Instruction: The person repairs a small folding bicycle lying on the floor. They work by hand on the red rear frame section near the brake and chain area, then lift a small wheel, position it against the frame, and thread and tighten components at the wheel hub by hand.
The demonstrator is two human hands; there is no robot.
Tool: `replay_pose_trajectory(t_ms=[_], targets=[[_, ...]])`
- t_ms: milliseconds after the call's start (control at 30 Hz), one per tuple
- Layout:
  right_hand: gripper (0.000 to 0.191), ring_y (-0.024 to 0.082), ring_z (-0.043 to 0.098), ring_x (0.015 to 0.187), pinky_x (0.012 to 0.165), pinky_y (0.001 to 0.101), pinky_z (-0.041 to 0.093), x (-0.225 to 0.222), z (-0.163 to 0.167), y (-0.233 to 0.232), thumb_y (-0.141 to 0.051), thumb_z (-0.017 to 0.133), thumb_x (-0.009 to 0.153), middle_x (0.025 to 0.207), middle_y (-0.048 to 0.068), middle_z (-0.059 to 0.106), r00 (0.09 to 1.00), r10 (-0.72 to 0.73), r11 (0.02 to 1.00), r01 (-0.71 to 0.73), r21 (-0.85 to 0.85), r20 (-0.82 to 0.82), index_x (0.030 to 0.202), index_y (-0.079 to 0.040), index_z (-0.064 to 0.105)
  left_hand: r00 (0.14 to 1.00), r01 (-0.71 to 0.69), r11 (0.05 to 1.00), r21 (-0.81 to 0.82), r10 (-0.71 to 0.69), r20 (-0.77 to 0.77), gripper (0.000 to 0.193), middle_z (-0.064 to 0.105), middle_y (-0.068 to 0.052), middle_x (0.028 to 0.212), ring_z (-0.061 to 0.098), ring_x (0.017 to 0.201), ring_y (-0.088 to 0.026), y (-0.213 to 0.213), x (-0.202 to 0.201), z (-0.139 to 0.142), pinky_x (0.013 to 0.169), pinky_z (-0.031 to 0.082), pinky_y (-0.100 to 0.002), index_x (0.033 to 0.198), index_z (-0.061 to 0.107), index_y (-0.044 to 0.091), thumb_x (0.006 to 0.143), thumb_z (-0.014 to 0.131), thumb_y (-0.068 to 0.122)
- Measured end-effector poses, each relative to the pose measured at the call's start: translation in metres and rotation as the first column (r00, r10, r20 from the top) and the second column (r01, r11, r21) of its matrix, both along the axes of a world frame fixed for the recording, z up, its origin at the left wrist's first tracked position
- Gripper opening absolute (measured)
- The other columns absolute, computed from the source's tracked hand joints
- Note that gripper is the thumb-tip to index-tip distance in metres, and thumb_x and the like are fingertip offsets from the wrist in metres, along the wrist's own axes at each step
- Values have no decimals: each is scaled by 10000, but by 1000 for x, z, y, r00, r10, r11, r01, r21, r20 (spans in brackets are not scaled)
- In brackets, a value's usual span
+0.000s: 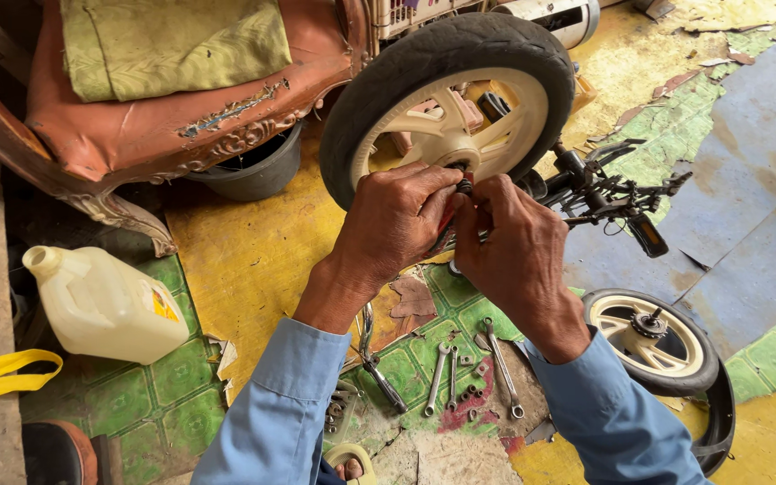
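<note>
While both hands meet at the hub, left hand (394,220) and right hand (515,247) pinch a small dark part (464,187) just below the upright wheel (448,94); wrenches (469,377) lie near the forearms.

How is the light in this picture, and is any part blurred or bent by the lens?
Head view: soft daylight, brightest on the torn yellow floor covering at upper right; the corner under the worn chair is dark. Left hand, right hand and wheel are sharp, with no strong glare. The wide lens bends the edges slightly.
</note>
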State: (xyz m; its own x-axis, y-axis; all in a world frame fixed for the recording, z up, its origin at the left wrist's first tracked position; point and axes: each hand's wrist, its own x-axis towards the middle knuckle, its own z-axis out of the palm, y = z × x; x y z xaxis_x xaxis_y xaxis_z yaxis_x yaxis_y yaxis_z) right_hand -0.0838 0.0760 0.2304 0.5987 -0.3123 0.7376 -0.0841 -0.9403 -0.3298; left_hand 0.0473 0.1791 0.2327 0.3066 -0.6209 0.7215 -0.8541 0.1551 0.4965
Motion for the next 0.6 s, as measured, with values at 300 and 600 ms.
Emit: replay_pose_trajectory(t_ms=[300,600], targets=[[283,240,534,498,478,390,408,7,-10,-16,-190,638,1032,559,106,550,995,77,906,-42,420,-65,794,-37,657,1000,-16,1000,26,16,11,166,753,-174,1028,753,920,-335,4,-5,4,783,596,-394,1090,735,6,932,685,9],[238,178,590,484,470,337,446,-4,-5,-8,-193,774,939,584,66,589,997,63,976,-69,208,36,915,-25,607,999,-24,998,58,25,-20,186,755,-167,1021,765,899,-308,1,-9,8,761,602,-371,1115,745,22,937,695,13]])
